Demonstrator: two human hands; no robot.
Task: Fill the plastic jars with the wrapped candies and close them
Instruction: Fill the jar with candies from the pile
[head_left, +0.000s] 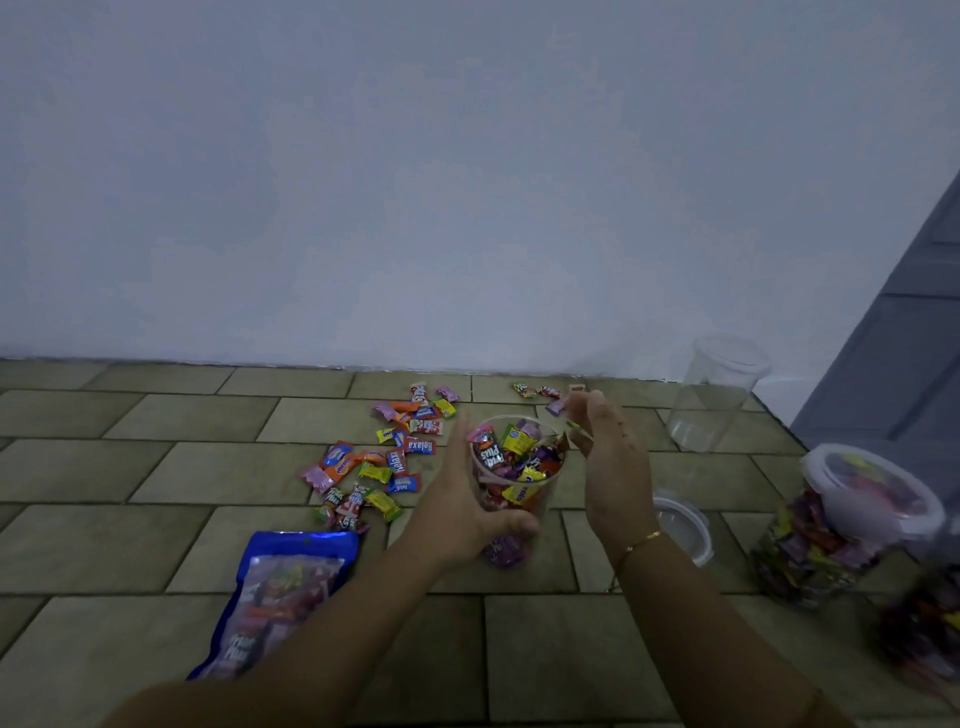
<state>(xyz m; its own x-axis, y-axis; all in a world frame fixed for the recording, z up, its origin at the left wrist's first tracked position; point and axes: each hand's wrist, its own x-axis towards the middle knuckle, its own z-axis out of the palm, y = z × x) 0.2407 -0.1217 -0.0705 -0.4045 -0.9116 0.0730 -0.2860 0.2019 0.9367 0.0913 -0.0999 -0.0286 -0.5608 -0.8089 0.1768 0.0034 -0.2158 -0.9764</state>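
A clear plastic jar (511, 483), open and nearly full of wrapped candies, stands on the tiled floor in the middle. My left hand (462, 512) grips its left side and base. My right hand (610, 462) hovers at the jar's right rim with fingers loosely bent; whether it holds a candy is unclear. Loose wrapped candies (382, 457) lie scattered on the floor left of the jar, and a few more candies (540, 392) lie near the wall. A loose lid (680, 525) lies on the floor to the right of my right wrist.
An empty clear jar (714, 395) stands at the back right by the wall. A filled, lidded jar (841, 525) stands at the right, with another blurred filled jar (922, 639) in front of it. A blue candy bag (280, 597) lies at the lower left.
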